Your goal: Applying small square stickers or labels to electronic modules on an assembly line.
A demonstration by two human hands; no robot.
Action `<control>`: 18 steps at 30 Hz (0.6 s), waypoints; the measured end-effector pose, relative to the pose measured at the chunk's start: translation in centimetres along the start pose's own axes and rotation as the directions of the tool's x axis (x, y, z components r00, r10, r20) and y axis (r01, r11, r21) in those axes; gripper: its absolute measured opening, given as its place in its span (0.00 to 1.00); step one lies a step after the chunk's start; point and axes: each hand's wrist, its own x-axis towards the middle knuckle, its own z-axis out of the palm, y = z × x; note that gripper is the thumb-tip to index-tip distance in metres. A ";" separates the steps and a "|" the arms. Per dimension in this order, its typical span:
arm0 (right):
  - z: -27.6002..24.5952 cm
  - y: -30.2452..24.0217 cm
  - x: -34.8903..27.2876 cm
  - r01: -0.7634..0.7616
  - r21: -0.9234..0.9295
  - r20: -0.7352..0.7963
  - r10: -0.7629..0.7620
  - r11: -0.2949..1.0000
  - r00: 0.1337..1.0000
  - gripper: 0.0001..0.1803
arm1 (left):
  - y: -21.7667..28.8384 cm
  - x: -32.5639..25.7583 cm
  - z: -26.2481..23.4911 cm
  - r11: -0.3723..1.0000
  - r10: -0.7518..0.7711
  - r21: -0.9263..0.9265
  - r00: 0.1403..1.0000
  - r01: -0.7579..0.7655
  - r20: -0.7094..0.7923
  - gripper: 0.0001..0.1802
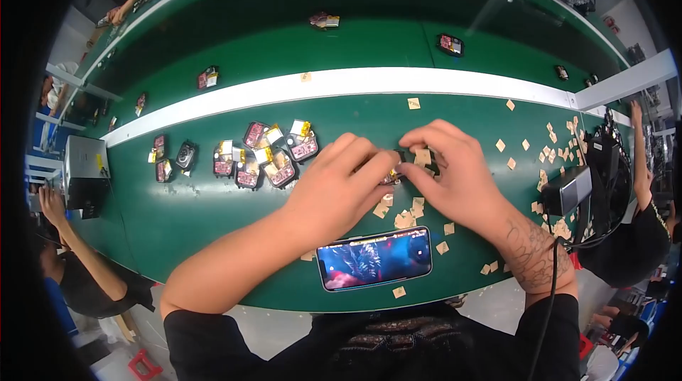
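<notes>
My left hand is closed round a small electronic device, mostly hidden by the fingers; a bit of yellow and metal shows. From the right, my right hand curls in, its thumb tip against the device. A tan square piece shows between its curled fingers; I cannot tell whether it is gripped or lies behind them. Several more tan squares are scattered just below the hands. Left of my left hand sits a group of opened black device housings with pink circuit boards and silver, yellow-taped cells.
A phone with a lit screen lies near the table's front edge. To the right stand a black box-shaped device with cables and more tan squares. Beyond the white rail, housings rest on a green belt. Other people work at both sides.
</notes>
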 end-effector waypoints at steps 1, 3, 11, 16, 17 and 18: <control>-0.4 0.5 -0.1 0.017 0.087 -0.029 -0.014 0.996 0.999 0.17 | 0.4 0.3 -0.2 1.000 0.022 0.002 0.999 -0.022 -0.028 0.30; -0.6 0.6 1.1 0.084 0.162 -0.119 -0.065 0.983 0.991 0.17 | -0.6 1.0 -0.9 0.993 0.098 0.067 0.992 -0.093 -0.074 0.26; -1.8 1.8 0.3 0.045 0.207 -0.264 0.011 0.977 0.964 0.09 | 0.4 2.4 -0.4 0.938 0.152 0.299 0.984 -0.175 0.097 0.20; -1.5 2.0 0.7 0.113 0.189 -0.261 -0.061 0.976 0.963 0.07 | -4.5 9.7 -0.7 0.959 0.046 0.281 0.996 -0.022 -0.082 0.19; -1.5 2.0 0.8 0.116 0.199 -0.249 -0.064 0.973 0.966 0.07 | -6.2 11.6 -0.6 0.941 0.054 0.337 0.992 -0.011 -0.117 0.22; -1.6 2.2 0.9 0.106 0.148 -0.205 -0.074 0.983 0.976 0.08 | -7.6 13.3 -0.6 0.898 0.063 0.440 0.984 0.017 -0.166 0.23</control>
